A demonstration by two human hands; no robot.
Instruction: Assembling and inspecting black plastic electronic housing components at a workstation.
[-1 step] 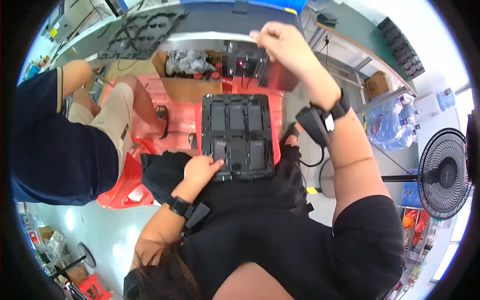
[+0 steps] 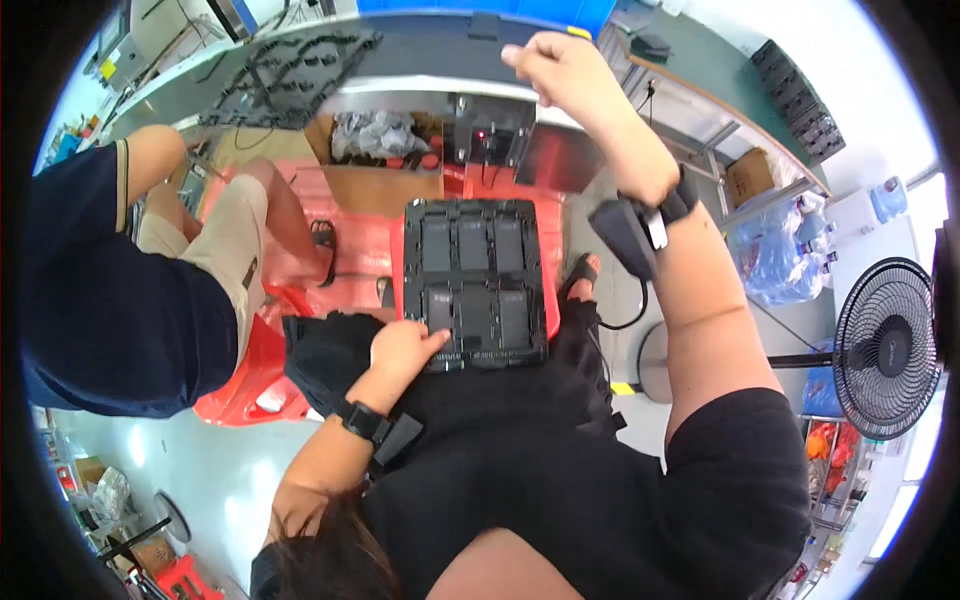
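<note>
A black tray (image 2: 470,276) with several rectangular compartments holding flat dark pieces lies in front of me on a red stool (image 2: 552,300), its near edge by my lap. My left hand (image 2: 402,352) grips the tray's near left corner, the thumb on top and the other fingers mostly hidden at the side. Raised beyond the tray, by the front edge of the dark workbench (image 2: 430,62), is my right hand (image 2: 572,78). Its fingers are curled in and the thumb and forefinger come together; whatever they hold, if anything, is too small to tell.
At my left sits a person in a dark shirt (image 2: 130,290). Black frame-like parts (image 2: 295,75) lie on the bench, with a cardboard box (image 2: 385,190) of grey plastic beneath. A black fan (image 2: 890,348) stands at the right. A blue bin (image 2: 520,10) sits at the back.
The view has tipped slightly, so the tray and bench sit a little lower in the picture. My right hand is slightly farther out over the bench edge; the left keeps its grip.
</note>
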